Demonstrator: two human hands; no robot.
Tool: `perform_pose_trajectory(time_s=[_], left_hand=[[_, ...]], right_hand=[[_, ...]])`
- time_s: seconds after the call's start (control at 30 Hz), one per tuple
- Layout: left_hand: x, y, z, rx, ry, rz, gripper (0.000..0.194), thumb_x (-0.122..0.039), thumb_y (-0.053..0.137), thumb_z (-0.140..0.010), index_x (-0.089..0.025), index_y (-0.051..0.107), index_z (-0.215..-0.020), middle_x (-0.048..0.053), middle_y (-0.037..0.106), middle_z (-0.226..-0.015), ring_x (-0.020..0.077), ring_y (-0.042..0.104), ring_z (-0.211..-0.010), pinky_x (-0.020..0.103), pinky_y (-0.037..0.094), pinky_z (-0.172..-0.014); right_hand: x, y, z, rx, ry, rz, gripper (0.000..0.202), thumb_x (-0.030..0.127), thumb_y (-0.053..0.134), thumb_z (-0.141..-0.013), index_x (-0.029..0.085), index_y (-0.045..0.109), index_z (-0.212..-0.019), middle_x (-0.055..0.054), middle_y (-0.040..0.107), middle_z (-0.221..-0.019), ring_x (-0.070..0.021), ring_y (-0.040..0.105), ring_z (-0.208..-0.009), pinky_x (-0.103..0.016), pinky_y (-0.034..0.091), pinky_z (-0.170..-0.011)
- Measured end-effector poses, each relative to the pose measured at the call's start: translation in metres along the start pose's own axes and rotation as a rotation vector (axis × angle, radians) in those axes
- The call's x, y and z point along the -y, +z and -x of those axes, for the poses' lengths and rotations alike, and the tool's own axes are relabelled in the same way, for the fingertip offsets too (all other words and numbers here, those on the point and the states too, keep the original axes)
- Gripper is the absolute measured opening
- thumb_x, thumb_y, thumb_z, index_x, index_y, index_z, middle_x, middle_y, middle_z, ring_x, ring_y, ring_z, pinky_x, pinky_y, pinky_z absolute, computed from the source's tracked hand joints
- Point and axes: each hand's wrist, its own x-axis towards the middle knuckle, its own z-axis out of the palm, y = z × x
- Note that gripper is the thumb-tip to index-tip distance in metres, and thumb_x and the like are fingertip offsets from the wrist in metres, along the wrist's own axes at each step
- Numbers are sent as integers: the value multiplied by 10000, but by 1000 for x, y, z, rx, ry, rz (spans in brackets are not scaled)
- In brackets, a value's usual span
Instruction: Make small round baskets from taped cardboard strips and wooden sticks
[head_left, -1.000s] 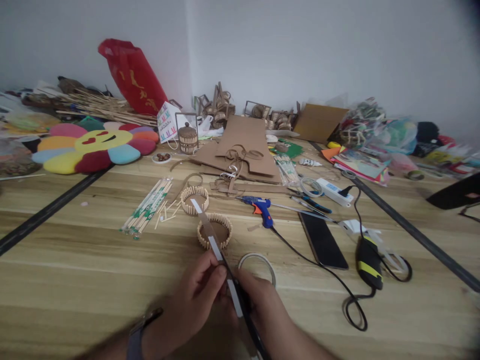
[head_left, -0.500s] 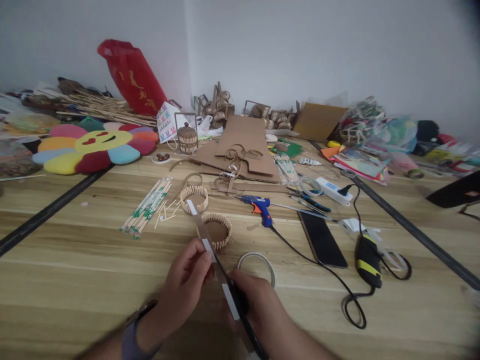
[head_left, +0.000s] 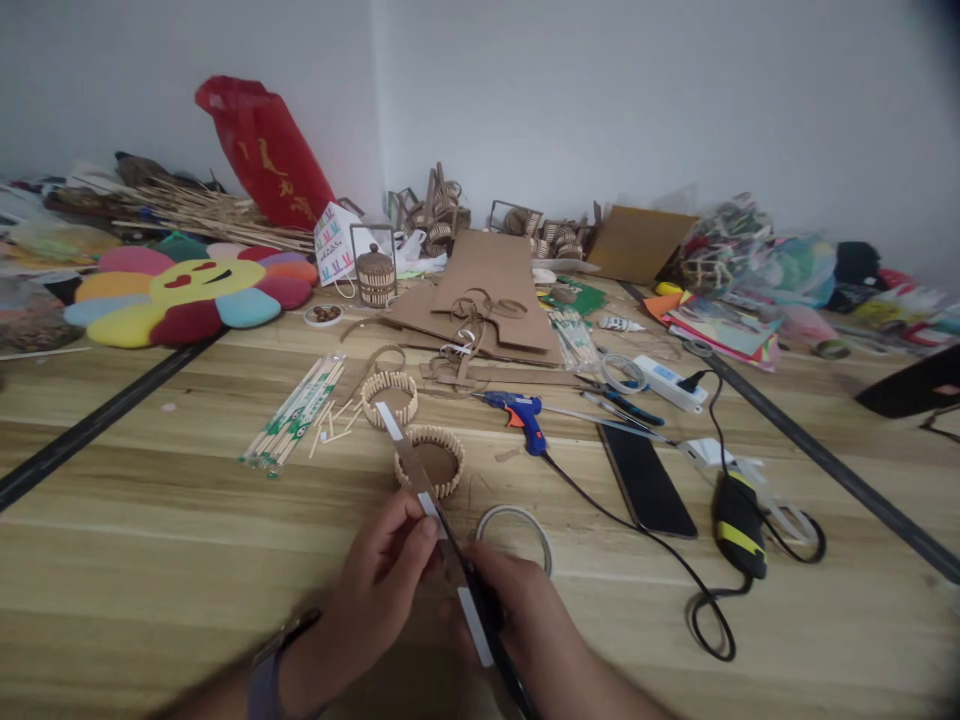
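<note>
Near the bottom centre, my left hand (head_left: 386, 575) pinches a brown cardboard strip (head_left: 412, 465) that has white pieces stuck along it. My right hand (head_left: 517, 600) is closed around a black tool, perhaps scissors, whose dark edge lies along the strip; its exact shape is blurred. Beyond the strip's far end stand two round rings of short wooden sticks, one nearer (head_left: 450, 462) and one farther (head_left: 397, 398). A roll of tape (head_left: 546, 535) lies just beyond my right hand.
A blue glue gun (head_left: 529, 420) with a black cable, a phone (head_left: 649, 485), pliers (head_left: 630, 407) and a power strip (head_left: 671, 383) lie to the right. Packed sticks (head_left: 296, 415) are at left. Cardboard sheets (head_left: 487, 270) lie behind.
The strip and my left hand have shifted slightly right and toward me. My right hand has barely moved, still closed on the black tool.
</note>
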Motion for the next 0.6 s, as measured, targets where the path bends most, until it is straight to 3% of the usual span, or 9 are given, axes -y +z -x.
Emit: perform_pose_trajectory(time_s=[0.2, 0.4, 0.6], left_hand=[[-1, 1, 0, -11, -35, -12, 265, -399, 547, -870, -212, 514, -686, -55, 459, -557, 117, 447, -510, 198, 383, -482], [6, 2, 5, 63, -76, -15, 256, -399, 537, -892, -209, 545, -722, -41, 502, -595, 127, 482, -549, 206, 400, -511], [9, 2, 7, 88, -96, 39, 262, -409, 535, -901, -208, 534, -734, -43, 498, -599, 122, 474, -539, 203, 397, -499]], right_hand=[[5, -1, -2, -13, -6, 73, 80, 195, 621, -711, 191, 624, -791, 54, 536, -579, -88, 405, -484, -185, 312, -451], [10, -6, -4, -29, -101, 68, 199, 182, 598, -691, 190, 633, -887, -7, 679, -747, -132, 544, -587, -207, 415, -545], [5, -3, -5, -39, -97, 65, 112, 194, 587, -732, 191, 629, -835, -13, 701, -729, -134, 580, -587, -199, 430, -545]])
